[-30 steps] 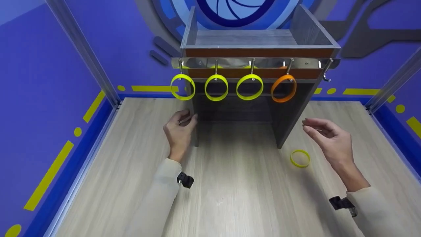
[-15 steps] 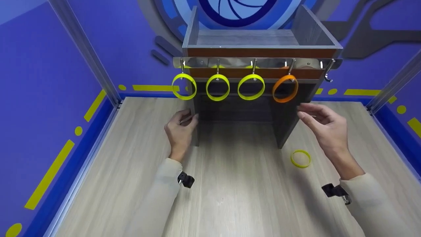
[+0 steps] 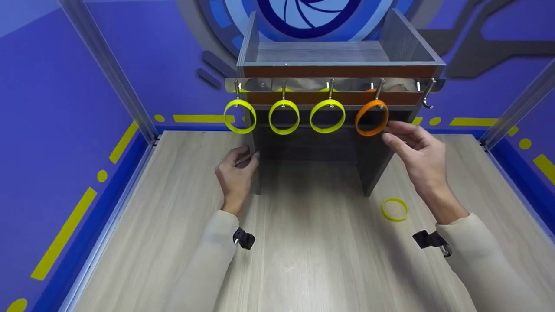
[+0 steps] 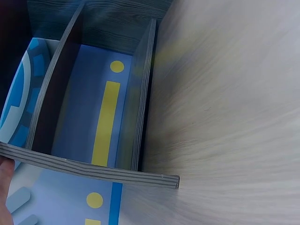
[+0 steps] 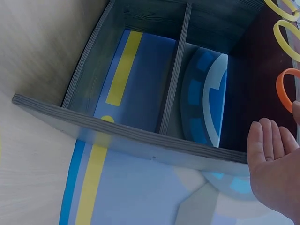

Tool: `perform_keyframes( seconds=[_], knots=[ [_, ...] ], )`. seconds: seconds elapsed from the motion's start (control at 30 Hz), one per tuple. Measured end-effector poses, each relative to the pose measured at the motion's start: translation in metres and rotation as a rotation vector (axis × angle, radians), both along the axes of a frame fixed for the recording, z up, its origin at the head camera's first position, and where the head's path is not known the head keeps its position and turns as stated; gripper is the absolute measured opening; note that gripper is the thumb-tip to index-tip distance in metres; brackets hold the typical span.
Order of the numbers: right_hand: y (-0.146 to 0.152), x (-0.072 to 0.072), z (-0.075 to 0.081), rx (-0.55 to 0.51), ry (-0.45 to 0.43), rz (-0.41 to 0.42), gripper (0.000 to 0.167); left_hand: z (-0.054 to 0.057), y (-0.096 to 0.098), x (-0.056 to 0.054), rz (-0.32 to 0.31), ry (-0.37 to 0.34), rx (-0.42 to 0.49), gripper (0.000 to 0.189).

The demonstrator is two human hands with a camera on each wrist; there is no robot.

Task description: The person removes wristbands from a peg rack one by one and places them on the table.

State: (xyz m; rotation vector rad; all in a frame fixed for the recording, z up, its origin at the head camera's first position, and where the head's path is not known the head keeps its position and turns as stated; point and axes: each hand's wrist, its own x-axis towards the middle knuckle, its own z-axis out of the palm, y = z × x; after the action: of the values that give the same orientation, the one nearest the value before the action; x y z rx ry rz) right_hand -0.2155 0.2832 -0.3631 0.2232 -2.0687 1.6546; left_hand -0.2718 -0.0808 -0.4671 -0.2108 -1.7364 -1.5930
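A grey wooden shelf unit point(image 3: 314, 65) carries a metal hook rail point(image 3: 401, 84) across its front. Three yellow rings point(image 3: 284, 130) and an orange ring point(image 3: 372, 132) hang from separate hooks. My left hand point(image 3: 235, 175) holds the front edge of the left side panel point(image 4: 93, 171), with the thumb at the edge and the fingers bent outside it. My right hand point(image 3: 422, 158) is at the right of the orange ring, with its thumb and forefinger tips at the ring's lower right edge. Whether they touch it is unclear. The other right fingers are loosely extended in the right wrist view.
Another yellow ring point(image 3: 395, 209) lies on the wooden table point(image 3: 303, 260), below the right forearm. The rightmost hook point(image 3: 428, 95) bears no ring. Blue printed walls point(image 3: 108, 65) stand around the table at the back and sides.
My right hand has moved left and up, from beside the shelf to the orange ring's edge. The left hand stays at the side panel. The hanging rings keep their hooks.
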Motion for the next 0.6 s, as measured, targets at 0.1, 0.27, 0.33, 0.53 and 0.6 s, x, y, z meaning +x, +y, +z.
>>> perform_keyframes(
  seconds=[0.1, 0.27, 0.33, 0.53, 0.6],
  knots=[
    [-0.003, -0.003, 0.000, -0.047, -0.002, 0.030, 0.033, 0.000, -0.001, 0.001, -0.003, -0.004, 0.001, 0.023],
    [-0.007, -0.005, 0.000, -0.104, -0.003, 0.060, 0.031, -0.001, -0.003, 0.001, -0.015, -0.008, 0.007, 0.021],
    [-0.009, -0.006, 0.001, -0.111, 0.000, 0.063, 0.031, -0.001, -0.002, 0.000, -0.017, -0.004, 0.008, 0.021],
    [-0.013, -0.008, 0.003, -0.178, 0.041, 0.103, 0.027, -0.001, -0.001, -0.001, -0.014, -0.001, 0.003, 0.019],
    [-0.014, -0.009, 0.003, -0.214, 0.057, 0.118, 0.025, 0.000, -0.001, -0.001, -0.010, -0.009, -0.003, 0.019]
  ],
)
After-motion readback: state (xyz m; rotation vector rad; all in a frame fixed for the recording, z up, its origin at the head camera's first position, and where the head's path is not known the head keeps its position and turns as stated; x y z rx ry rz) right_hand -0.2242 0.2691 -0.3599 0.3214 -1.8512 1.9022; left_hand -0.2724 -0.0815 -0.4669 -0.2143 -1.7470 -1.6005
